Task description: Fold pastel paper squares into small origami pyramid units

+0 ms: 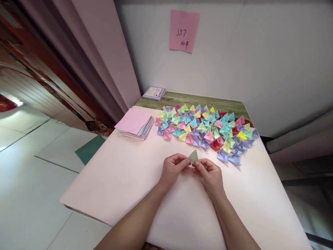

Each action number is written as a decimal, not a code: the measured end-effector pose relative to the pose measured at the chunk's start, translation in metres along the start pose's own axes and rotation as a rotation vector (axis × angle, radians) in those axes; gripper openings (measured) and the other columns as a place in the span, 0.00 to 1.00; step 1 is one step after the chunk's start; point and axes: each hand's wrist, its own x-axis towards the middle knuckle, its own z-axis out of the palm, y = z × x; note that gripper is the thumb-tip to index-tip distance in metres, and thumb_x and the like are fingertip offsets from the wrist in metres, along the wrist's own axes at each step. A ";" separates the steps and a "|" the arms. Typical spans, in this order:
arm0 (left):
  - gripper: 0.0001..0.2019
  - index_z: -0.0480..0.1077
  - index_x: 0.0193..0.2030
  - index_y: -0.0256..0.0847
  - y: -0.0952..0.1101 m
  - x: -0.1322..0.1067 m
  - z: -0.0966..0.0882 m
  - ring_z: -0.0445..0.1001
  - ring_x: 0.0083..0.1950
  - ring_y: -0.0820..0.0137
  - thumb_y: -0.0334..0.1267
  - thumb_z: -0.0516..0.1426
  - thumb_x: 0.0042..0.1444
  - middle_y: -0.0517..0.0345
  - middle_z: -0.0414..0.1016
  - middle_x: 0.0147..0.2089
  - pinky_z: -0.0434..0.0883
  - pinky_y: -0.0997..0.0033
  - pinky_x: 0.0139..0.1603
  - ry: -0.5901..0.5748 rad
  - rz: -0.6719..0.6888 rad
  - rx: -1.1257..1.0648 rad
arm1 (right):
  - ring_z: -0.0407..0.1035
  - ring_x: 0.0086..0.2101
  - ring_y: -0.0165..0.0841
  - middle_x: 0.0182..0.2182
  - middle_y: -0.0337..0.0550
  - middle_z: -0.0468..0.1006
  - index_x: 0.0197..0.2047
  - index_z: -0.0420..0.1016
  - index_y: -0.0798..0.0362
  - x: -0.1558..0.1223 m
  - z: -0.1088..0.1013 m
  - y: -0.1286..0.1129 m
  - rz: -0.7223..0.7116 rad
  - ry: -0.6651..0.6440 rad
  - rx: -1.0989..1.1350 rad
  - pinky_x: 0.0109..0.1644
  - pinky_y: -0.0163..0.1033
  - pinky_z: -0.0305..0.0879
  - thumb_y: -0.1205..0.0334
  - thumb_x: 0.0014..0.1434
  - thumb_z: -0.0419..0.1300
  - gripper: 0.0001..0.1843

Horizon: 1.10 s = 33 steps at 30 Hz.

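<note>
Both my hands hold one small folded piece of pale green paper [193,157] above the middle of the pink-covered table [125,180]. My left hand [173,169] pinches its left edge with fingers closed. My right hand [210,173] pinches its right lower corner, fingers also closed. The piece is a pointed triangle shape, tip up. Just beyond it lies a wide spread of several folded paper shapes [205,128] in pink, blue, green, yellow, purple and red.
A stack of square coloured paper sheets [135,123], pink on top, lies at the back left of the table. A packet of origami paper [154,92] sits at the far edge by the wall. A pink note [183,30] hangs on the wall. Curtain and tiled floor lie left.
</note>
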 end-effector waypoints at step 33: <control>0.12 0.72 0.28 0.36 -0.003 0.000 0.004 0.68 0.26 0.76 0.41 0.66 0.49 0.62 0.72 0.25 0.65 0.76 0.30 -0.059 0.011 0.008 | 0.72 0.33 0.35 0.33 0.42 0.79 0.40 0.77 0.51 0.000 -0.001 -0.003 -0.176 -0.149 -0.109 0.37 0.38 0.69 0.53 0.54 0.67 0.13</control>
